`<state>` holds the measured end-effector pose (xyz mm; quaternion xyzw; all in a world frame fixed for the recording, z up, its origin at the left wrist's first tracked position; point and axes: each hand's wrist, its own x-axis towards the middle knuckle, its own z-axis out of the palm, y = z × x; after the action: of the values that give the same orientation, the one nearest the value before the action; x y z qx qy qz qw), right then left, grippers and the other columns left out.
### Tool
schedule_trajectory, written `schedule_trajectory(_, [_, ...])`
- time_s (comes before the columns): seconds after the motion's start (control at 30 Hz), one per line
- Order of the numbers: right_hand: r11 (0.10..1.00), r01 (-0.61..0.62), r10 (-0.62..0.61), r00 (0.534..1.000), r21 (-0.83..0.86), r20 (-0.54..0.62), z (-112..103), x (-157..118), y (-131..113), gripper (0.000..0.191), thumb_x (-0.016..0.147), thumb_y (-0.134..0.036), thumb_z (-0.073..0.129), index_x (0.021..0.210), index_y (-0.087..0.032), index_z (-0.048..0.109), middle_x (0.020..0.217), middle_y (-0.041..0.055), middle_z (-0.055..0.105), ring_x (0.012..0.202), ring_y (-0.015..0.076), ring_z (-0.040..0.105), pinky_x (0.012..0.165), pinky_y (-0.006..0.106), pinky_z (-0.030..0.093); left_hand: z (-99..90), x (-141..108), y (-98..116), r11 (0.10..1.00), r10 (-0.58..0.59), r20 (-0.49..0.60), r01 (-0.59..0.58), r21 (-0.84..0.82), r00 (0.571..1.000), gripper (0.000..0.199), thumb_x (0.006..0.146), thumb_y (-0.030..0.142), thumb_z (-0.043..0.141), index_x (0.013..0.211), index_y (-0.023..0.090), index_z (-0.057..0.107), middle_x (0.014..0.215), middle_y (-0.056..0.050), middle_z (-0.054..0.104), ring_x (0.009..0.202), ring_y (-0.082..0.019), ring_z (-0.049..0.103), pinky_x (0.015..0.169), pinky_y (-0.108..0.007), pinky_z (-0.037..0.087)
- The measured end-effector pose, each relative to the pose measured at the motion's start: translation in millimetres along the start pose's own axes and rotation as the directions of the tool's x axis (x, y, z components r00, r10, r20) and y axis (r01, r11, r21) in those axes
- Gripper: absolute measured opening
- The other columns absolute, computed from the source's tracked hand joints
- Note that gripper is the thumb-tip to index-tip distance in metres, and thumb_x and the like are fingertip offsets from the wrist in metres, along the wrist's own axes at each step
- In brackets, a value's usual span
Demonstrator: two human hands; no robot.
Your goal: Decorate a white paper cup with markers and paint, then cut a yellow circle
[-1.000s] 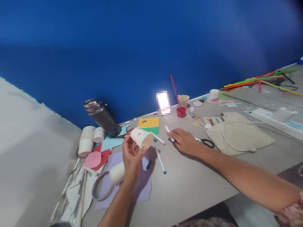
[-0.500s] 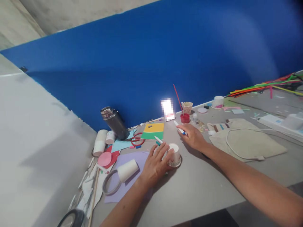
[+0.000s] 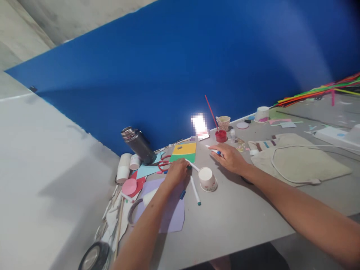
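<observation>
Beside the green and yellow card point(image 3: 183, 153), my left hand point(image 3: 179, 171) has its fingers closed at a dark green marker cap point(image 3: 189, 167). A white marker point(image 3: 192, 165) lies just past those fingertips. My right hand point(image 3: 231, 159) grips a white marker with a blue end point(image 3: 215, 152), its tip pointing left. Between the hands a paper cup point(image 3: 206, 179) stands upside down on the table. To its left lies another white marker with a teal end point(image 3: 196, 192). A blue cap point(image 3: 182, 194) rests on the purple sheet point(image 3: 173, 215).
A dark thermos point(image 3: 140, 147) leans at the left behind red-handled scissors point(image 3: 164, 164). A red paint pot point(image 3: 221, 136) and a patterned cup point(image 3: 224, 123) stand at the back. A cloth bag point(image 3: 303, 161) lies right, with a tape roll point(image 3: 94, 257) at front left.
My left hand has left the upside-down cup and moved up and left to the dark green cap. The teal-ended marker and blue cap are now uncovered. My right hand still holds its marker.
</observation>
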<state>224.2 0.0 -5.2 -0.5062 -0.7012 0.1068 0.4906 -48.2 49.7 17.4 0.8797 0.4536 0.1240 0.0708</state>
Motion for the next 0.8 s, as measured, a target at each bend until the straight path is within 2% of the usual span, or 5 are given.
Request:
schedule_trajectory(0.17, [0.969, -0.133, 0.132, 0.991, 0.21, 0.019, -1.5, -0.6, -11.2, 0.029, 0.094, -0.042, 0.067, 0.11, -0.023, 0.081, 0.1, 0.008, 0.081, 0.074, 0.0215, 0.068, 0.071, 0.034, 0.053, 17.1, -1.8, -5.9, 0.999, -0.046, -0.016, 0.046, -0.028, 0.999, 0.021, 0.079, 0.0, 0.063, 0.084, 0.02, 0.068, 0.101, -0.009, 0.065, 0.104, -0.03, 0.061, 0.093, -0.042, 0.048])
schedule_trajectory(0.27, [0.908, -0.224, 0.222, 0.974, 0.353, 0.048, -5.0, 0.6, -16.4, 0.035, 0.093, -0.049, 0.068, 0.108, -0.021, 0.081, 0.085, 0.0065, 0.08, 0.061, 0.0171, 0.062, 0.056, 0.03, 0.048, 16.7, -4.3, -4.7, 0.992, -0.072, -0.075, 0.063, -0.113, 0.995, 0.021, 0.079, 0.0, 0.06, 0.086, 0.02, 0.063, 0.105, -0.009, 0.064, 0.109, -0.029, 0.059, 0.098, -0.044, 0.047])
schedule_trajectory(0.37, [0.822, -0.288, 0.291, 0.954, 0.491, 0.073, -7.0, 2.1, -19.5, 0.044, 0.091, -0.057, 0.067, 0.106, -0.018, 0.08, 0.079, 0.0073, 0.077, 0.053, 0.0138, 0.055, 0.048, 0.027, 0.043, 10.2, -8.8, 2.4, 0.965, -0.089, -0.123, 0.055, -0.257, 0.988, 0.015, 0.091, 0.008, 0.052, 0.094, 0.021, 0.059, 0.103, -0.007, 0.065, 0.103, -0.026, 0.062, 0.093, -0.042, 0.051])
schedule_trajectory(0.5, [0.711, -0.328, 0.327, 0.937, 0.622, 0.121, -6.2, 1.7, -25.0, 0.052, 0.087, -0.065, 0.07, 0.102, -0.017, 0.079, 0.079, 0.0082, 0.075, 0.053, 0.0128, 0.054, 0.047, 0.027, 0.042, 1.0, -15.6, 16.9, 0.887, -0.063, -0.109, 0.006, -0.461, 0.992, 0.011, 0.099, 0.023, 0.046, 0.103, 0.024, 0.056, 0.1, -0.003, 0.069, 0.089, -0.02, 0.068, 0.077, -0.032, 0.056])
schedule_trajectory(0.8, [0.634, -0.36, 0.31, 0.929, 0.685, 0.203, -4.7, -1.0, -36.1, 0.045, 0.081, -0.06, 0.079, 0.095, -0.017, 0.08, 0.074, 0.0055, 0.074, 0.053, 0.0112, 0.052, 0.049, 0.026, 0.041, -5.6, -17.8, 30.0, 0.807, -0.061, -0.12, -0.022, -0.59, 0.991, 0.008, 0.095, 0.028, 0.053, 0.097, 0.024, 0.059, 0.097, -0.003, 0.073, 0.091, -0.022, 0.071, 0.08, -0.033, 0.053])
